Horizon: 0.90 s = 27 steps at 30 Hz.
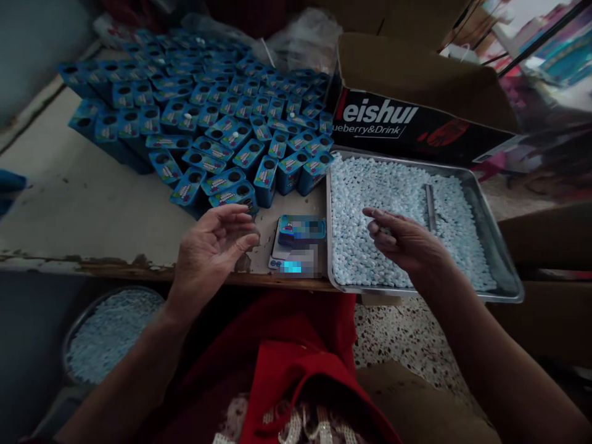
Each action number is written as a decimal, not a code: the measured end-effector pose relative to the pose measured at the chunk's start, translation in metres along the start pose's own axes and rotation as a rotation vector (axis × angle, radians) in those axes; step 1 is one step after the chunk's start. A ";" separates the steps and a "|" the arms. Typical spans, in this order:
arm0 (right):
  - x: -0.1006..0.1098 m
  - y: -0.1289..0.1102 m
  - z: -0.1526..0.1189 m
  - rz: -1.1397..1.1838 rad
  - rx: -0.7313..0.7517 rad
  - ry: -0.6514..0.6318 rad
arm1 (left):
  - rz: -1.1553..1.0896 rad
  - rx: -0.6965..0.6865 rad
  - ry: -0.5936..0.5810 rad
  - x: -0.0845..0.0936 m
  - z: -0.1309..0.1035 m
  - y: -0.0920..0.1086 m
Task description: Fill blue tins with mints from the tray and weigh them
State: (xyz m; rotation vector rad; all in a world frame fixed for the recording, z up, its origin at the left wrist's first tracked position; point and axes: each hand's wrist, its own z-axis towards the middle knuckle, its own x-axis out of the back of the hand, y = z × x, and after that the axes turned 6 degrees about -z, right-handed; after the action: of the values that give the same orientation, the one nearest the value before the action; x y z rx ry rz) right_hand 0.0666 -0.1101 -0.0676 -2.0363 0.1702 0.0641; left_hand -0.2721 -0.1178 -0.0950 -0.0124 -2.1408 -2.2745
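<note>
My left hand [210,253] hovers over the table's front edge, fingers curved and thumb apart, with nothing visible in it. It is nearest to the front blue boxes. My right hand [404,240] is above a metal tray [502,262] of small pale-blue candies [370,179]. Its fingers are drawn together against the thumb; what they hold, if anything, is unclear. Between my hands a small digital scale [276,253] with a lit display carries one blue box [287,228]. Part of the scale is blurred out. Many upright blue boxes [250,154] with round dark openings stand behind.
A metal scoop or bar [430,206] lies on the candies. A black printed carton [370,120] stands behind the tray, with clear plastic [305,40] beside it. A round container of candies [115,333] sits lower left. A few loose candies rest on the box tops.
</note>
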 end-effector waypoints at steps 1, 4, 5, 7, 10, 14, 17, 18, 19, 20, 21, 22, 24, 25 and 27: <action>-0.003 -0.003 0.000 -0.065 0.023 -0.023 | 0.003 -0.014 0.008 -0.002 0.001 0.000; -0.017 -0.014 -0.002 -0.242 0.109 -0.118 | 0.016 -0.011 0.015 -0.004 0.003 -0.005; -0.024 -0.018 -0.003 -0.292 0.141 -0.150 | 0.023 -0.002 0.008 -0.004 0.002 -0.008; -0.036 -0.025 -0.005 -0.375 0.188 -0.206 | 0.044 0.021 -0.019 -0.003 0.001 -0.014; -0.052 -0.032 -0.008 -0.454 0.191 -0.271 | 0.097 0.027 -0.066 -0.002 0.003 -0.020; -0.056 -0.035 -0.004 -0.422 0.162 -0.274 | 0.199 -0.124 -0.141 -0.018 0.018 -0.019; -0.043 -0.033 0.004 -0.321 0.160 -0.170 | 0.367 -0.290 -0.335 -0.044 0.032 -0.009; -0.036 -0.033 0.007 -0.281 0.171 -0.122 | 0.436 -0.330 -0.420 -0.051 0.034 -0.004; -0.030 -0.032 0.010 -0.240 0.183 -0.081 | 0.503 -0.359 -0.500 -0.055 0.035 0.002; -0.025 -0.031 0.013 -0.198 0.197 -0.047 | 0.563 -0.379 -0.554 -0.054 0.034 0.007; -0.021 -0.029 0.016 -0.167 0.211 -0.026 | 0.607 -0.390 -0.570 -0.046 0.032 0.014; -0.021 -0.028 0.019 -0.155 0.224 -0.020 | 0.631 -0.393 -0.554 -0.033 0.028 0.020; -0.033 -0.026 0.024 -0.188 0.232 -0.039 | 0.630 -0.375 -0.439 0.013 0.019 0.034; -0.045 -0.025 0.028 -0.225 0.233 -0.062 | 0.623 -0.356 -0.358 0.043 0.017 0.041; -0.078 -0.023 0.036 -0.361 0.266 -0.132 | 0.687 -0.326 -0.107 0.109 0.023 0.057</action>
State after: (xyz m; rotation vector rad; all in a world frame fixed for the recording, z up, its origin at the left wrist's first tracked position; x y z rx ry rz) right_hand -0.0060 -0.0608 -0.0544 -1.7621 -0.2598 -0.0476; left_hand -0.3805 -0.0988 -0.0347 -0.7562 -1.4382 -2.1636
